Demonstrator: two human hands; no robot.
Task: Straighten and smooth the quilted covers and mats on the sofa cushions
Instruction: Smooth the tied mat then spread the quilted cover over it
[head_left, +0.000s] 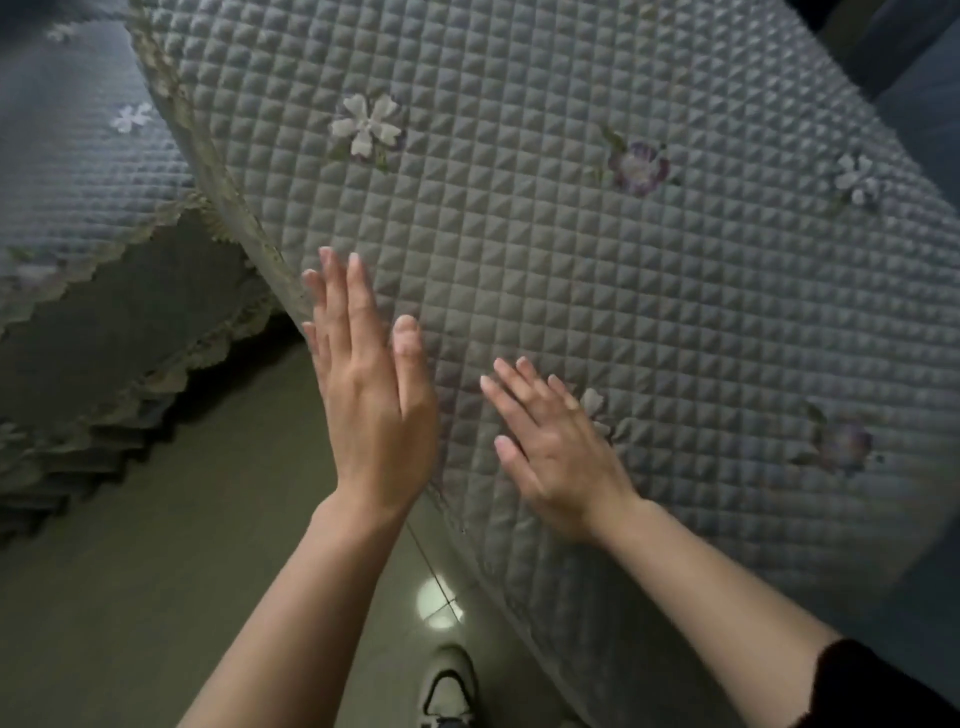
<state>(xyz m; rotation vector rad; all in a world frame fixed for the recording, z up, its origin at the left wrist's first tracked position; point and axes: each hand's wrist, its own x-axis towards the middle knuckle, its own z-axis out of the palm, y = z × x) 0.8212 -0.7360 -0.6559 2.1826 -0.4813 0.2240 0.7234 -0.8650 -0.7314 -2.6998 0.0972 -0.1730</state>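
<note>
the quilted cover (571, 249) lies across the sofa cushion, its lace edge (208, 171) running down the left side. your left hand (371, 400) is flat with fingers straight and together, right at that left edge of the cover. your right hand (550, 447) rests palm down, fingers spread, near the front edge, partly covering a stitched flower (595, 405). a second cover (88, 182) drapes further left. your shoe (449, 686) stands on the floor (156, 571).

no readable text, labels, brands or numbers anywhere in view
</note>
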